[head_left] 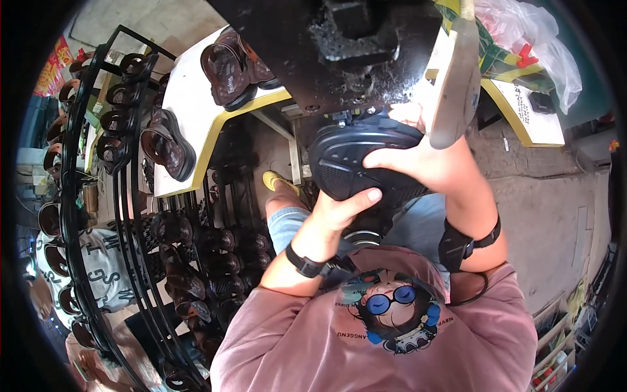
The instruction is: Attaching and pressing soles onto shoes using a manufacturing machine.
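A black sandal (343, 157) is held beneath a dark metal machine head (366, 59), its patterned sole facing up toward me. My left hand (339, 210) is closed round the near left end of the sandal, thumb on the sole and fingers hidden beneath. From the right, my right hand (421, 160) grips the same sandal, its thumb lying across the sole. Part of the right hand is behind a worn, pale lever (455, 81) that hangs from the machine. The sandal's top edge is close under the machine's bolts; whether they touch I cannot tell.
A white table with a yellow edge (215, 134) at the left carries brown sandals (168, 145). Beyond it stands a black rack (70, 196) full of sandals. At the right are another yellow-edged table (545, 130) and a clear plastic bag (555, 46). A crate (555, 346) sits lower right.
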Tool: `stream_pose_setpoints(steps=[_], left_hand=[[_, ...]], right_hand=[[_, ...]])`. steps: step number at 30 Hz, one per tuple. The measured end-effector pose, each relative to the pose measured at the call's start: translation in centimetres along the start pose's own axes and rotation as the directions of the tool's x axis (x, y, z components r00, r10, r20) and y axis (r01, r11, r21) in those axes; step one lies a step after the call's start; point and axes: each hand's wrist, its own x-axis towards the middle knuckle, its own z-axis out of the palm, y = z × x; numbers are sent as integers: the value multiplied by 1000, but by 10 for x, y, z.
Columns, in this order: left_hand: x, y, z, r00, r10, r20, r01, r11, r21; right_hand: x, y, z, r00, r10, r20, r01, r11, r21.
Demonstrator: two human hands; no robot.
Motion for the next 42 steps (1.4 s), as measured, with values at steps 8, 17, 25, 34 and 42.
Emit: stream_pose_setpoints(steps=[8, 17, 25, 34, 42], left_hand=[[-7, 0, 6, 966, 200, -165, -250, 888, -387], [-5, -20, -27, 949, 244, -199, -315, 744, -590], [-5, 89, -74, 766, 538, -353, -401, 828, 391], [30, 137, 20, 998, -2, 61, -59, 245, 968], [-4, 51, -1, 955, 237, -181, -184, 946, 268]], right_hand=[[-101, 68, 37, 639, -31, 768, 60, 998, -10], [-71, 69, 5, 996, -71, -54, 89, 781, 618], [-62, 54, 61, 994, 103, 48, -110, 777, 619], [-41, 70, 101, 988, -95, 123, 29, 890, 455], [-81, 78, 76, 957, 154, -245, -46, 917, 397]])
